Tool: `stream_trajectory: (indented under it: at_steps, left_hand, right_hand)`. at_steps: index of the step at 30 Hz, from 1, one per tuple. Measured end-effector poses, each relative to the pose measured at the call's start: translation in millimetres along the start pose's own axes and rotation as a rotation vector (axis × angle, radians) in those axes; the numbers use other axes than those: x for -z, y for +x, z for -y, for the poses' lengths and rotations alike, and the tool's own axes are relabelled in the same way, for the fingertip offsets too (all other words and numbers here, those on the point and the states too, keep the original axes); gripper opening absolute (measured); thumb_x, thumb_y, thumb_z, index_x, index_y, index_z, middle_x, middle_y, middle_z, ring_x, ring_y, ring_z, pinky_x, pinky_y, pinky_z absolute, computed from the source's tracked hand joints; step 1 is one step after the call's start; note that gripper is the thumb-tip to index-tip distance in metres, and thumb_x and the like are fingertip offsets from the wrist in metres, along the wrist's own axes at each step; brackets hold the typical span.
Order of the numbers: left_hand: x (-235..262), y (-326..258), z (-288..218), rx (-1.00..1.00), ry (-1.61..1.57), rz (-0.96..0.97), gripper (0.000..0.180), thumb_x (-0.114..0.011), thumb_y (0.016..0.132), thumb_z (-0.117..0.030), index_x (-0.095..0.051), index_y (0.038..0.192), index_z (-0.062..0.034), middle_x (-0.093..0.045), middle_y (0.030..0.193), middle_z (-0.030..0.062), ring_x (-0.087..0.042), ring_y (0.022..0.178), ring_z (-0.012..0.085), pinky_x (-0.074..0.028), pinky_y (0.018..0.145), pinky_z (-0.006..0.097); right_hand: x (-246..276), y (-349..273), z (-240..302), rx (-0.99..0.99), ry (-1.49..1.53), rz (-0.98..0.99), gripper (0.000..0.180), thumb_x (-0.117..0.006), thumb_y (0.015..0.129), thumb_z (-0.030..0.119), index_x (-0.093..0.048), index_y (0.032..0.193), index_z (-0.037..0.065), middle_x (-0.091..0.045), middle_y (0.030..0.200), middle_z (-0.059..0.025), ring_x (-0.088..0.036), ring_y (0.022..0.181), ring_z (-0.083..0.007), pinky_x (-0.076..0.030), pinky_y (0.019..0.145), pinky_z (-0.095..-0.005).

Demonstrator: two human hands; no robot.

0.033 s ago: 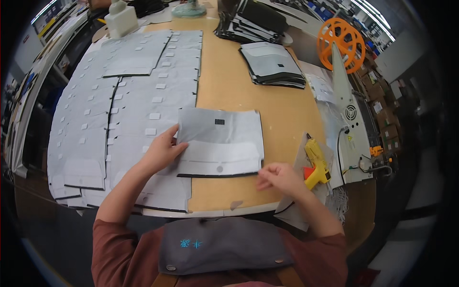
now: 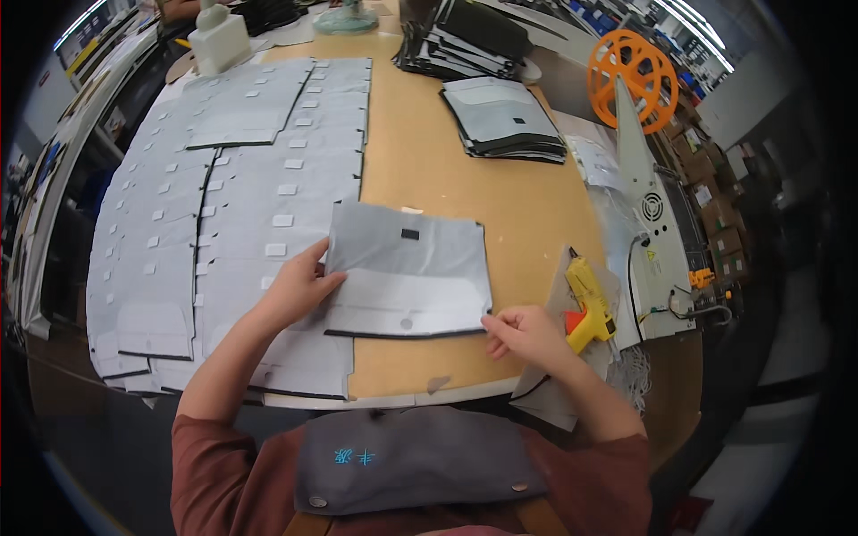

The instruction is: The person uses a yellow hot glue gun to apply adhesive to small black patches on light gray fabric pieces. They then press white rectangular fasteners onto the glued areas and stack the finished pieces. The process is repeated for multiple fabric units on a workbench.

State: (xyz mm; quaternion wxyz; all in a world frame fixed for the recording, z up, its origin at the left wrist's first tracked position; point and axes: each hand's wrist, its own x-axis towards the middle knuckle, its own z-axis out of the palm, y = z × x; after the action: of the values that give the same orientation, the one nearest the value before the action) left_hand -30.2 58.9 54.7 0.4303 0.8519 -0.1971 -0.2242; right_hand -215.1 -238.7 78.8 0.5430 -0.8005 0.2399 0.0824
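Note:
A light grey fabric panel (image 2: 402,277) with a dark lower edge, a small black square near its top and a faint round mark near the bottom is in front of me, slightly tilted. My left hand (image 2: 302,286) grips its left edge between thumb and fingers. At the lower right corner, my right hand (image 2: 525,335) pinches the panel with thumb and forefinger, its other fingers curled. To the left lie overlapping grey sheets (image 2: 241,241) with rows of small white tabs. Close by my right hand rests a yellow hot glue gun (image 2: 588,299).
Piled grey panels (image 2: 505,116) lie farther back on the wooden table (image 2: 407,152), before a stack of dark pieces (image 2: 474,40). A white bottle (image 2: 219,40) stands at the far left. On the right are an orange spool (image 2: 632,80) and a white machine (image 2: 661,250).
The panel has turned slightly, its right side lower. My right hand, blurred before, now meets the lower right corner. The whole view has shifted a little.

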Motion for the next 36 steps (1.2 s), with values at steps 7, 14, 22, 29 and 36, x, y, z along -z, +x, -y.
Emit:
stream_trajectory:
  at_steps: [7, 14, 22, 29, 36]
  left_hand:
    - [-4, -7, 9, 0.032, 0.073, 0.005, 0.057, -0.066, 0.087, -0.016, -0.047, 0.139, -0.0052, -0.065, 0.076, 0.0137, -0.058, 0.062, 0.0208, -0.048, 0.063, 0.033]
    - [0, -24, 6, -0.048, 0.137, -0.255, 0.041, -0.068, 0.086, -0.009, -0.058, 0.125, -0.0041, -0.067, 0.083, 0.0092, -0.048, 0.054, 0.0132, -0.042, 0.054, 0.028]
    - [-4, -34, 31, -0.091, -0.07, -0.388, 0.02, -0.065, 0.089, -0.005, -0.067, 0.109, -0.0037, -0.068, 0.091, 0.0017, -0.041, 0.055, 0.0022, -0.033, 0.05, 0.02]
    - [-1, -39, 23, -0.088, -0.167, -0.365, 0.016, -0.062, 0.091, -0.007, -0.068, 0.105, -0.0017, -0.069, 0.088, 0.0031, -0.043, 0.057, 0.002, -0.034, 0.05, 0.02]
    - [8, -50, 6, 0.117, -0.608, -0.138, 0.028, -0.053, 0.099, -0.023, -0.067, 0.105, 0.0007, -0.069, 0.089, 0.0057, -0.036, 0.051, 0.0013, -0.03, 0.046, 0.019]
  right_hand:
    - [45, 97, 51, 0.443, -0.7, -0.485, 0.033, -0.066, 0.088, 0.036, -0.067, 0.09, 0.003, -0.066, 0.067, -0.0071, -0.065, 0.061, -0.0231, -0.049, 0.059, -0.0348]
    - [72, 280, 59, 0.723, -1.011, -0.576, 0.068, -0.065, 0.086, 0.046, -0.046, 0.141, 0.011, -0.04, 0.15, -0.0129, -0.037, 0.139, -0.0271, -0.033, 0.109, -0.0478]
    - [67, 323, 40, 0.507, -1.024, -0.37, 0.06, -0.064, 0.086, 0.048, -0.052, 0.137, 0.019, -0.043, 0.15, -0.0036, -0.034, 0.142, -0.0225, -0.02, 0.112, -0.0584]
    - [79, 327, 56, 0.746, -1.008, -0.719, 0.02, -0.061, 0.09, 0.033, -0.073, 0.099, 0.02, -0.071, 0.105, -0.0022, -0.065, 0.1, -0.0209, -0.042, 0.087, -0.05]
    - [87, 280, 157, 0.951, -0.725, -0.851, 0.021, -0.06, 0.094, 0.026, -0.072, 0.107, 0.015, -0.072, 0.089, -0.01, -0.07, 0.074, -0.0244, -0.053, 0.063, -0.0352]
